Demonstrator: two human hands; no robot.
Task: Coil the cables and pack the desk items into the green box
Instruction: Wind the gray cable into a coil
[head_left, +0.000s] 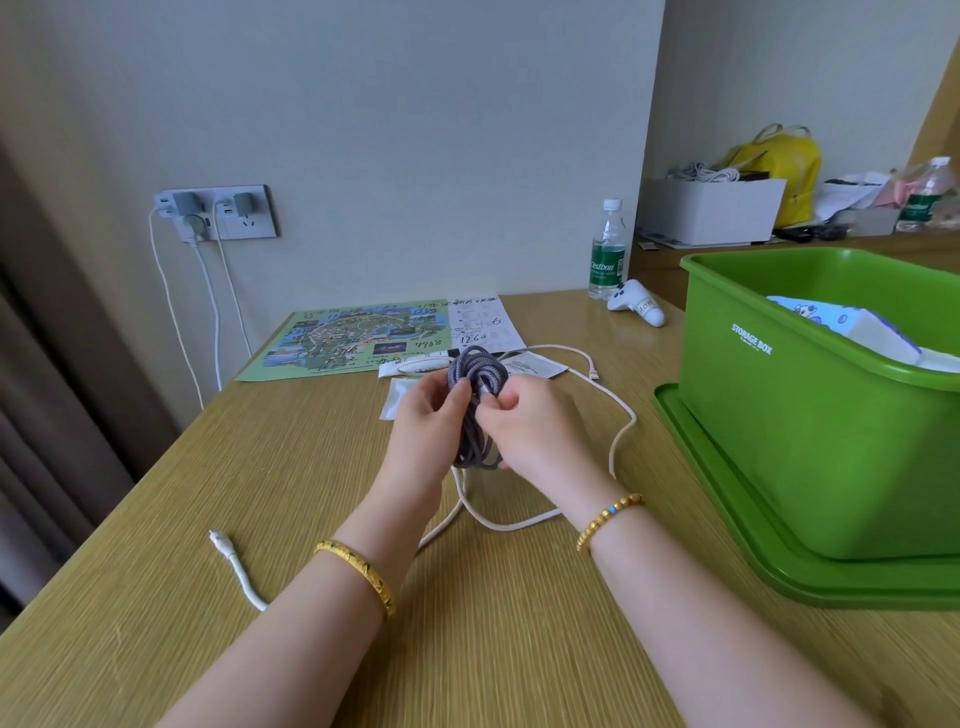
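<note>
Head camera view, looking down over a pale wooden desk (311, 519). Both hands meet above the middle of the desk around a coiled grey braided cable (475, 376). Left hand (431, 421) grips the side of the bundle, its thumb pressed against the loops, likely to stop them springing apart. Right hand (524, 421) pinches the cable near the top of the coil, apparently tucking or wrapping the loose end; the end itself is hidden. A long white charging cable (621, 415) lies uncoiled on the desk beneath and around the hands, one plug near the left forearm. To the right stands the open green plastic storage box (810, 415), resting on its green lid (727, 493), within easy reach, a white item already inside. Farther off lie a printed green map sheet (343, 338), a clear water bottle (607, 254) and a small white controller (636, 304).
</note>
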